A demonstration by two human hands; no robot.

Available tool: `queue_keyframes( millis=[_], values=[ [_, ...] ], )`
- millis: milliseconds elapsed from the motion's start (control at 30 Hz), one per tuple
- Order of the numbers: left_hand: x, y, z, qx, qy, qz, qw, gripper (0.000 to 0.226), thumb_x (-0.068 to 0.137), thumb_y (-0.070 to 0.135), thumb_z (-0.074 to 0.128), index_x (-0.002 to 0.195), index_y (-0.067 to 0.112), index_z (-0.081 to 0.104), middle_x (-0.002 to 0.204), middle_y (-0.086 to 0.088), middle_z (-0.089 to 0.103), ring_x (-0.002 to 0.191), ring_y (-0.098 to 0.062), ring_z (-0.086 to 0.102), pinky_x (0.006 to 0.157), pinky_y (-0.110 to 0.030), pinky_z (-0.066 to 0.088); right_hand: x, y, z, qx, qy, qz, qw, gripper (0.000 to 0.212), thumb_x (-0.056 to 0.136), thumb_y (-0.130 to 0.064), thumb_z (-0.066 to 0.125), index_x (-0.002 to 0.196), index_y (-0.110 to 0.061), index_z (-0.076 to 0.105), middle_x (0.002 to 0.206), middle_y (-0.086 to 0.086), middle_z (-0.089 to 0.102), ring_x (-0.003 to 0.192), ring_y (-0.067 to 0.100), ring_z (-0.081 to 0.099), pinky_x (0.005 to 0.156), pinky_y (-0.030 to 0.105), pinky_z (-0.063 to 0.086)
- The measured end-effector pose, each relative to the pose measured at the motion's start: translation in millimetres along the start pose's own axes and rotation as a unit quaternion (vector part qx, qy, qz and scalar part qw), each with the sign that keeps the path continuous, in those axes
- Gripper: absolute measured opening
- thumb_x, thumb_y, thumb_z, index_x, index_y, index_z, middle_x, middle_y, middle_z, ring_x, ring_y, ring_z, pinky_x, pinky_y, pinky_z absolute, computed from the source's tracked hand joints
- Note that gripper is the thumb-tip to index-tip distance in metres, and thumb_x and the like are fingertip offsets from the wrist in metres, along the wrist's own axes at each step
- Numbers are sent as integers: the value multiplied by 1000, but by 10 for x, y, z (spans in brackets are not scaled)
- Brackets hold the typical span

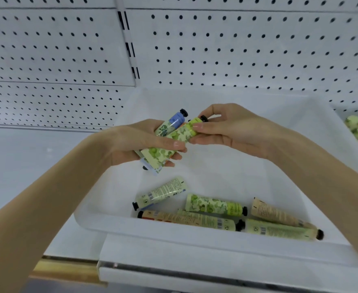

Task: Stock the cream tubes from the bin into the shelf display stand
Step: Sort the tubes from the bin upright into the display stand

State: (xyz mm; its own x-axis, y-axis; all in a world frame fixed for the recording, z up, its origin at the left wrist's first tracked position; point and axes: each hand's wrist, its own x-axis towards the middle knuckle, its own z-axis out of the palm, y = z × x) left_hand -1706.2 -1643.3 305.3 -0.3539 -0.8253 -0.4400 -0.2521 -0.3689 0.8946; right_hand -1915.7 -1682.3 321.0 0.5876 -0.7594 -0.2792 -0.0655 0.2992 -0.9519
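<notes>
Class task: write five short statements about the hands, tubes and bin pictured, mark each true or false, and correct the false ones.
1. The left hand grips a bundle of tubes. True.
2. The right hand hangs idle. False: it pinches the green tube near its cap.
3. The bin holds no tubes. False: loose tubes lie on its floor.
4. A pegboard wall stands behind the bin. True.
5. The blue tube has a black cap. True.

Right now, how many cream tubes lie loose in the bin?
6 in the bin: pale tube left, leaf-print tube centre, orange tube and barcode tube by near wall, beige tube and green tube right. More may be hidden.
</notes>
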Motion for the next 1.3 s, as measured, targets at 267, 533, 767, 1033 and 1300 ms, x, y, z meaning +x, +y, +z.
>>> queue_keyframes(
  millis=[267,533,767,1033,1300],
  values=[
    [-50,33,36,15,30,-8,999,34,66,16,72,98,11,61,81,-1,67,65,-9,64,57,-22,53,-6,23,-151,-232,17,-12,973,34,74,-28,75,95,-8,58,82,8,71,66,16,67,63,22,56],
    [20,1,29,48,40,-37,997,37,62,18,78,95,11,63,70,1,68,63,-11,63,55,-24,52,8,366,-127,-459,-207,234,832,38,83,-31,72,114,-11,64,108,1,69,97,11,67,86,28,56],
    [148,-76,-44,101,69,-39,992,26,79,15,72,104,8,64,71,1,69,65,-12,66,60,-27,52,62,511,-52,-456,-226,256,822,36,84,-28,71,112,-7,65,99,-4,65,93,12,64,87,24,54],
    [239,-160,-100,114,53,-49,991,52,61,30,82,107,11,67,93,-10,72,80,-23,67,76,-39,53,116,625,-67,-445,-219,233,836,12,82,-22,73,90,-13,68,92,1,68,73,4,64,72,15,54],
    [151,-82,-59,108,48,-29,993,48,63,22,82,106,8,66,98,-14,72,74,-16,68,63,-30,54,119,488,-129,-455,-205,192,845,11,85,-23,70,86,-14,63,83,-2,65,77,10,63,69,17,52]
  ],
)
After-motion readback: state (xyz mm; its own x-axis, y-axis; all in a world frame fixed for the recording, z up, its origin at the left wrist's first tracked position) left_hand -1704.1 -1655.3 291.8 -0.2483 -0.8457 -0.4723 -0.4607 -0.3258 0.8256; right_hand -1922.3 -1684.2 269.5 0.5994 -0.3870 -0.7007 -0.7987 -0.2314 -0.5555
